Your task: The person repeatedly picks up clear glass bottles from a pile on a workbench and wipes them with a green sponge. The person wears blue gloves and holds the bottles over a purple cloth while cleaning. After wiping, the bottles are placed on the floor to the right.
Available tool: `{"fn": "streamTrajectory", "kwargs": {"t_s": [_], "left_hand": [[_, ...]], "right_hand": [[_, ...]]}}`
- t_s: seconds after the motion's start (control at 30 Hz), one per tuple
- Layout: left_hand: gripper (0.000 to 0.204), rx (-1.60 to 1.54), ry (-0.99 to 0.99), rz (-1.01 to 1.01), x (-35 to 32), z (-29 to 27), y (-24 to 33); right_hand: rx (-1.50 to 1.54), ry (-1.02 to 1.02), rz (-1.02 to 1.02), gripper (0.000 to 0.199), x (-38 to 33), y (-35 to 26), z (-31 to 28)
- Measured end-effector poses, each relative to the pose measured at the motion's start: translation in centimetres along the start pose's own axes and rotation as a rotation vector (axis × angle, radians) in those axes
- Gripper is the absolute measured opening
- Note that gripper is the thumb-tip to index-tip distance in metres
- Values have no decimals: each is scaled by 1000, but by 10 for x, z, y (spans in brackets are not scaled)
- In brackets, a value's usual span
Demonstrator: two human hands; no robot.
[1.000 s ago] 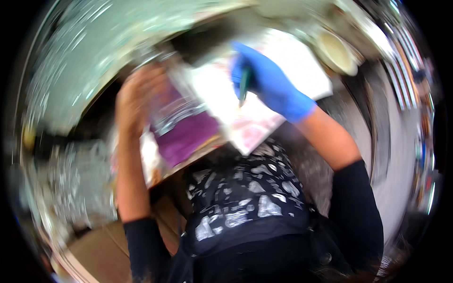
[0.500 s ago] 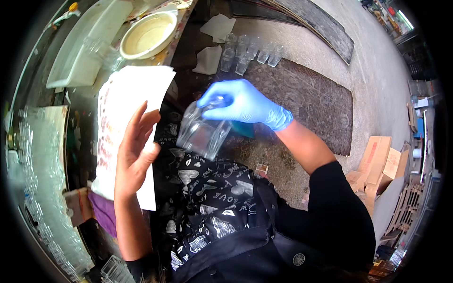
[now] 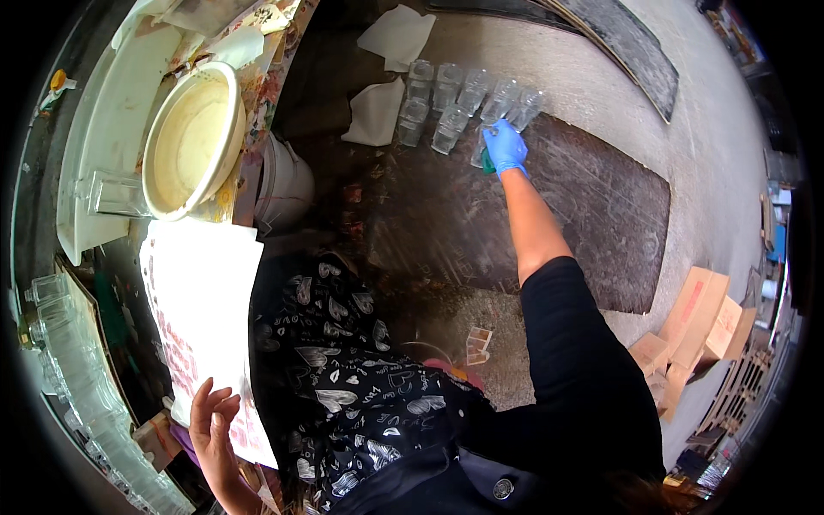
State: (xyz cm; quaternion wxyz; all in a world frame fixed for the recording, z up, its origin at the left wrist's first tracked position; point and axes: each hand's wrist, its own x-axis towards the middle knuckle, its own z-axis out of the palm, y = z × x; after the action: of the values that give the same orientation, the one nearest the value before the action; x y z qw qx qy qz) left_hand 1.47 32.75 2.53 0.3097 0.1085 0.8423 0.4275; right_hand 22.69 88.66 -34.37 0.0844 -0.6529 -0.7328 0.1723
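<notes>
My right hand (image 3: 507, 150), in a blue glove, reaches out to the far side of the dark board. Its fingers close on a clear square-sided cup (image 3: 477, 155), mostly hidden behind the glove. Something green (image 3: 487, 162) shows under the fingers. The held cup is at the near edge of a group of several similar clear cups (image 3: 451, 129), standing in rows. My left hand (image 3: 215, 425) is bare, its fingers apart and holding nothing. It is at the near end of a white sheet with reddish prints (image 3: 202, 300).
A cream basin (image 3: 193, 146) stands on the bench at left, beside a clear container (image 3: 118, 194) and a long pale tub (image 3: 94, 163). A white bucket (image 3: 287, 184) is below the bench edge. Many clear containers (image 3: 81, 369) line the far left. Cardboard boxes (image 3: 691, 322) lie right.
My right hand has carried the clear cup from in front of my body out to the group on the board. My left hand has drawn back toward me. The view has shifted.
</notes>
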Motion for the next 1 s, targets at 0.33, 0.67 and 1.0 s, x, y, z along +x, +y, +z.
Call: {"fn": "streamTrajectory", "kwargs": {"t_s": [0.33, 0.67, 1.0], "left_hand": [[58, -43, 58, -65, 11, -5, 5], [54, 33, -5, -117, 27, -5, 13], [49, 67, -2, -76, 34, 8, 24]], "right_hand": [[-70, 33, -326, 55, 5, -44, 2], [122, -24, -496, 29, 45, -53, 70], [-36, -65, -437, 46, 43, -67, 38]]}}
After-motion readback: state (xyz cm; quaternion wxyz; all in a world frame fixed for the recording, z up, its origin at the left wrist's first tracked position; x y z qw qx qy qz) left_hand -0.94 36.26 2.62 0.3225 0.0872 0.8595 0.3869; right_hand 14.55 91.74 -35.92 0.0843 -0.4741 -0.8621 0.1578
